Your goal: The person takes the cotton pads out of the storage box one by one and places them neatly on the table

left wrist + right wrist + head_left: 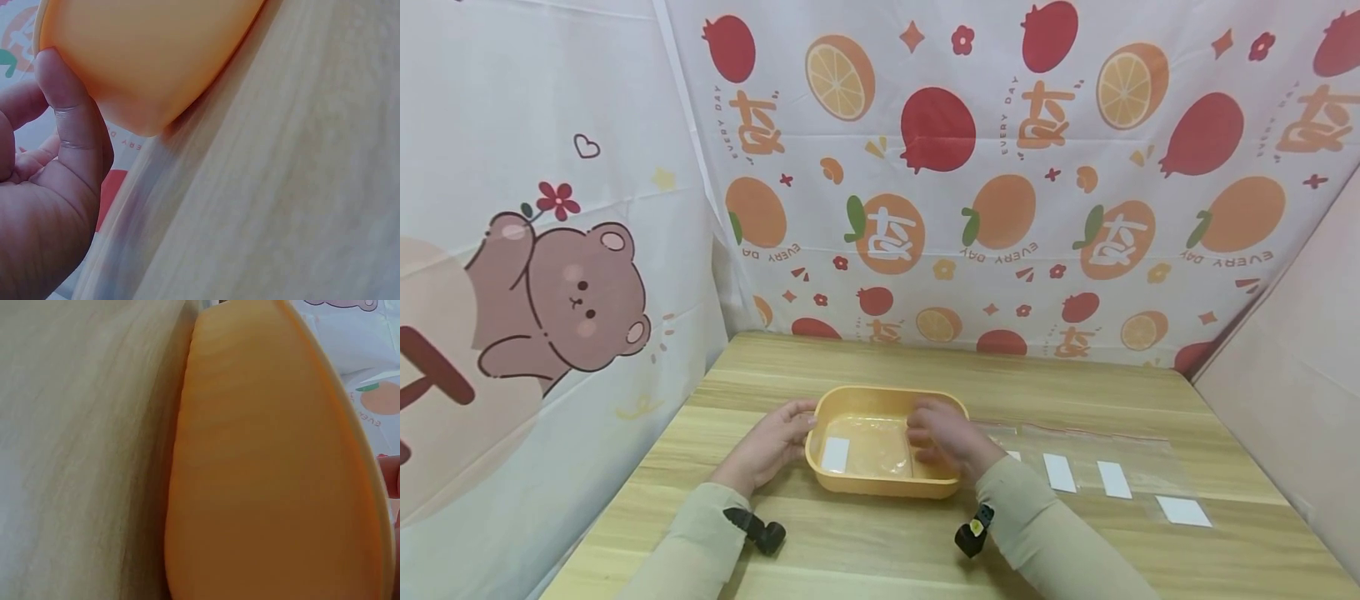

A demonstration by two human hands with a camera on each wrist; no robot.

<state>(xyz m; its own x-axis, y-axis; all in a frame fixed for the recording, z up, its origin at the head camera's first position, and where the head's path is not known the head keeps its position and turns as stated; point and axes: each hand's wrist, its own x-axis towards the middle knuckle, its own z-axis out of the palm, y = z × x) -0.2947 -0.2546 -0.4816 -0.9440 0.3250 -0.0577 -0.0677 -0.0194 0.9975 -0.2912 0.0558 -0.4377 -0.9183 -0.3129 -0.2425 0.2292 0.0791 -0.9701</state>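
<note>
A yellow-orange plastic tub (891,486) stands on the table, with a clear plastic bag (868,429) in it that bears a white label (835,455). At the tub's left end is my left hand (775,442), loosely bent, touching the wall just under the rim with the thumb (59,81). My right hand (947,433) reaches over the right rim into the tub, its fingers bent and blurred. Nothing shows between these fingers. In the right wrist view the tub's outer wall (262,456) hides most of that hand, leaving fingertips (390,475) at the frame's edge.
Several clear zip bags (1150,454) lie overlapping in a row right of the tub, each with a white label (1114,480). The wooden table (865,550) meets printed cloth (880,125) at the back and sides. Small black cameras (973,533) sit on both wrists.
</note>
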